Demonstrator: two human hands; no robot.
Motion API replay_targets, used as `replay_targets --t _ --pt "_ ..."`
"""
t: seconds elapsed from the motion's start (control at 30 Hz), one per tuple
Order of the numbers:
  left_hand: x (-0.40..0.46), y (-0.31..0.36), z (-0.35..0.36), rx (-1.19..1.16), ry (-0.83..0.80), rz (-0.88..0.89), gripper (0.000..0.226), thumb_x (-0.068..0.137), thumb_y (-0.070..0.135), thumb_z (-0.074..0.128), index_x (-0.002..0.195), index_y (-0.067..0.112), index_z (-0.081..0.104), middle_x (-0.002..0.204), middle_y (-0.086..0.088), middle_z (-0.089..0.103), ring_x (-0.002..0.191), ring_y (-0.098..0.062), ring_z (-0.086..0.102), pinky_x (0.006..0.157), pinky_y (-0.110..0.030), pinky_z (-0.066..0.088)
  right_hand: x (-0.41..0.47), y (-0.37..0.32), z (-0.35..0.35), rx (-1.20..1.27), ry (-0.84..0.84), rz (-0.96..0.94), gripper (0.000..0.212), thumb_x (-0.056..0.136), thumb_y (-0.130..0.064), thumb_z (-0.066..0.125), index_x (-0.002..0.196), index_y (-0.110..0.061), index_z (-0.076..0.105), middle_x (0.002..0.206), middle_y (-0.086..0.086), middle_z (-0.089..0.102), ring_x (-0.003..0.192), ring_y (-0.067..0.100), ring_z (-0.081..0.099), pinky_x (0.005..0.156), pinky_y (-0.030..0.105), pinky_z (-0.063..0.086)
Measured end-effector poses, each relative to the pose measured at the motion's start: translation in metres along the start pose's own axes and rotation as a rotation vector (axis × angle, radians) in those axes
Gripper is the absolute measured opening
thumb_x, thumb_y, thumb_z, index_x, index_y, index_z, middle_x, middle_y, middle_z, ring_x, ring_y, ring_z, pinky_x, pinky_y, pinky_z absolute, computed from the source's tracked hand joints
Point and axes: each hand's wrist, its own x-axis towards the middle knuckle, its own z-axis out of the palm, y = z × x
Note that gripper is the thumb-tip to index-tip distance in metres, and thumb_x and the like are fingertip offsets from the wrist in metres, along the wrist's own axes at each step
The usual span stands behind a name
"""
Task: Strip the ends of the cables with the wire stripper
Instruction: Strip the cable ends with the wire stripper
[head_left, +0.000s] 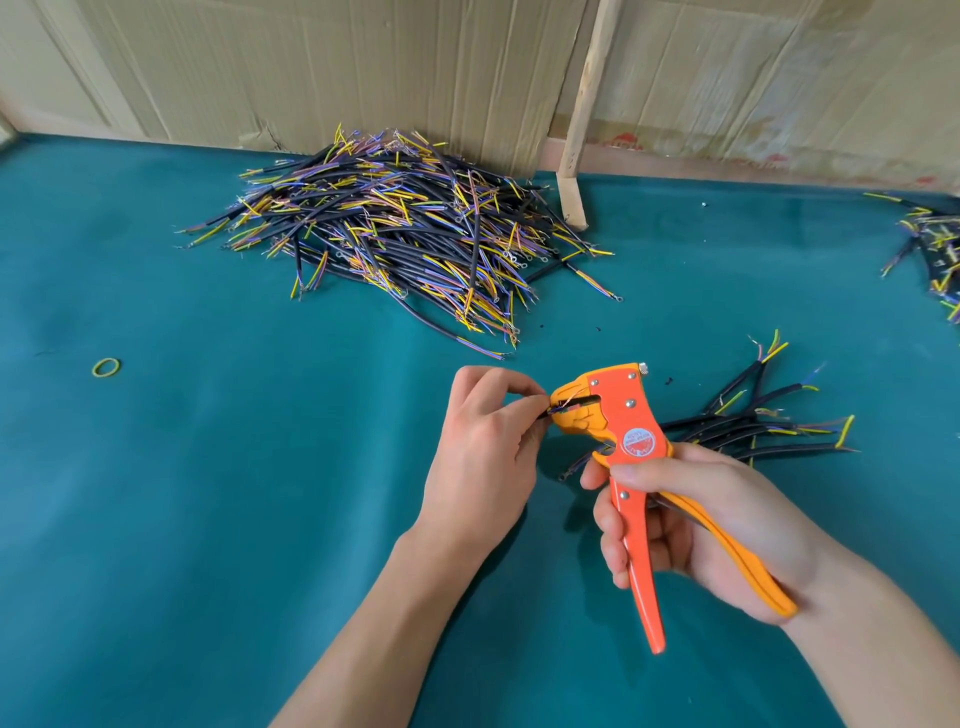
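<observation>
Left hand (480, 441) pinches thin cable (546, 413) | right hand (706, 525) grips orange stripper (631, 441)

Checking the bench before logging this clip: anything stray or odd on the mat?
Minor only: a yellow rubber band lies alone on the green mat, far left of the hands, and small dark specks sit near the wire stripper. The cable piles look loose but not spilled.

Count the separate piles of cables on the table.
3: a big pile by the cardboard wall, a small pile behind the right hand, another cut off at the right edge.
</observation>
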Motion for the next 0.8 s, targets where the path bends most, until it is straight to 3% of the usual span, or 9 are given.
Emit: replay_targets --t 0.3,0.53,0.63,0.8 --pt "0.000 0.000 0.000 -0.003 0.014 -0.005 0.010 0.088 0.002 0.071 0.094 0.006 0.078 0.101 -0.003 0.067 0.099 -0.021 0.045 0.086 -0.015 0.033 0.001 0.000 0.001 -0.017 0.014 -0.008 0.055 0.065 -0.037 0.092 0.101 -0.001 0.074 0.079 0.025 0.063 0.063 0.038 0.065 0.062 0.044 0.057" --pt "0.002 0.003 -0.002 0.009 0.006 -0.019 0.021 0.090 0.013 0.068 0.108 0.013 0.080 0.087 -0.006 0.054 0.083 -0.023 0.046 0.072 -0.021 0.034 0.001 0.004 0.001 -0.006 0.051 -0.009 0.038 0.073 -0.031 0.081 0.098 -0.003 0.076 0.075 0.022 0.061 0.058 0.035 0.061 0.057 0.042 0.056" --pt "0.001 0.004 -0.003 -0.024 -0.016 -0.082 0.029 0.085 0.006 0.072 0.113 0.011 0.076 0.086 -0.002 0.055 0.083 -0.023 0.050 0.074 -0.024 0.037 0.000 0.005 0.002 0.004 0.061 -0.017 0.036 0.072 -0.031 0.081 0.095 -0.004 0.077 0.073 0.022 0.060 0.056 0.035 0.060 0.055 0.041 0.055" --pt "0.000 0.008 -0.009 -0.190 0.012 -0.144 0.017 0.075 0.011 0.063 0.091 0.016 0.064 0.087 0.011 0.061 0.086 -0.013 0.058 0.075 -0.016 0.043 -0.003 0.004 0.005 0.014 0.076 -0.014 0.025 0.080 -0.025 0.074 0.094 -0.004 0.077 0.071 0.021 0.057 0.054 0.033 0.056 0.053 0.040 0.053"
